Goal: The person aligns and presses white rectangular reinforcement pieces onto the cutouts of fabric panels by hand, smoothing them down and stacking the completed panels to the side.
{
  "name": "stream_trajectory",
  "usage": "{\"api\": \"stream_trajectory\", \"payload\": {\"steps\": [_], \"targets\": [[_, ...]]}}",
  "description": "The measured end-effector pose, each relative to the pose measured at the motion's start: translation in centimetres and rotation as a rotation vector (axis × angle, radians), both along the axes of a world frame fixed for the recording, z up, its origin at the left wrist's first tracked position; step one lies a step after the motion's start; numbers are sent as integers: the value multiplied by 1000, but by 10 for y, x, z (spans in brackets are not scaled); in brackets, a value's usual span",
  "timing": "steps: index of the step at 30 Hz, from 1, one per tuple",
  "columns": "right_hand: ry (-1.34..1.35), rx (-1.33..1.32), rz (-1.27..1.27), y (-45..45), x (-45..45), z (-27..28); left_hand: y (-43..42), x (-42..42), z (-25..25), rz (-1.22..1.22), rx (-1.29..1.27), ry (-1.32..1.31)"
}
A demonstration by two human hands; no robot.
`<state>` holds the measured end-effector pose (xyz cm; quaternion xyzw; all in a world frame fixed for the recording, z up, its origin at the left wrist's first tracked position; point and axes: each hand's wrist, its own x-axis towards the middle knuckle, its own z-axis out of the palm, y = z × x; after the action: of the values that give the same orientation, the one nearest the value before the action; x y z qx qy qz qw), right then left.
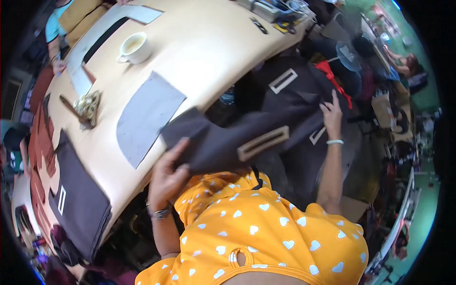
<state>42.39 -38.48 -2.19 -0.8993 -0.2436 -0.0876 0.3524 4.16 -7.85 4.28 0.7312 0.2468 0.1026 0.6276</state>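
A dark brown fabric piece point(213, 137) with light rectangular slot-shaped patches stretches from the table edge across my lap. My left hand point(167, 175), with a watch at the wrist, grips its near left edge, thumb and fingers closed on the cloth. Over to the right, my right hand point(332, 116) has its fingers apart, one pointing up, against more dark fabric point(304, 107); a light bracelet circles that wrist. On the table point(209, 52), beside the held cloth, lies a grey curved pattern piece point(149, 116).
A cup point(134, 48) stands on the table near a brush in a messy container point(87, 110). Stacked dark fabric point(78, 194) hangs over the left edge. At the far left a person's hand point(58, 65) touches a long white template point(83, 57). Tools point(280, 16) lie at the back right.
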Motion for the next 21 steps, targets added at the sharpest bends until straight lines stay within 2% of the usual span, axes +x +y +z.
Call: {"api": "stream_trajectory", "payload": {"steps": [1, 2, 3, 4, 5, 6, 7, 8, 9, 11, 14, 16, 17, 21], "targets": [[-114, -167, -10, -48, 12, -5, -9, 19, -20, -182, 31, -5], [-151, -282, -53, -93, 22, -3, -24, 41, -18, -345, 100, 14], [65, -347, -213, -128, 27, 13, -45, 60, -23, -446, 168, -84], [84, -465, -297, -167, 35, 25, -62, 76, -25, -567, 285, -23], [86, -455, -387, -199, 44, 35, -78, 94, -16, -652, 350, -133], [97, -517, -466, -227, 56, 45, -98, 103, -27, -678, 98, -150], [125, -532, -522, -247, 69, 51, -111, 115, -25, -697, 20, -184], [108, -659, -545, -256, 80, 58, -121, 124, -24, -714, -57, -216], [73, -677, -551, -254, 89, 57, -125, 132, -26, -757, -8, -98], [2, -710, -554, -224, 101, 51, -138, 144, -70, -613, 29, -223], [-29, -674, -511, -171, 129, 21, -138, 148, -96, -441, 91, -150], [-112, -621, -463, -131, 150, -6, -138, 150, -124, -297, 265, -210], [-138, -575, -445, -110, 160, -19, -134, 151, -114, -346, 259, 52], [-270, -478, -337, -47, 205, -66, -130, 156, -142, -231, 309, 50]]}}
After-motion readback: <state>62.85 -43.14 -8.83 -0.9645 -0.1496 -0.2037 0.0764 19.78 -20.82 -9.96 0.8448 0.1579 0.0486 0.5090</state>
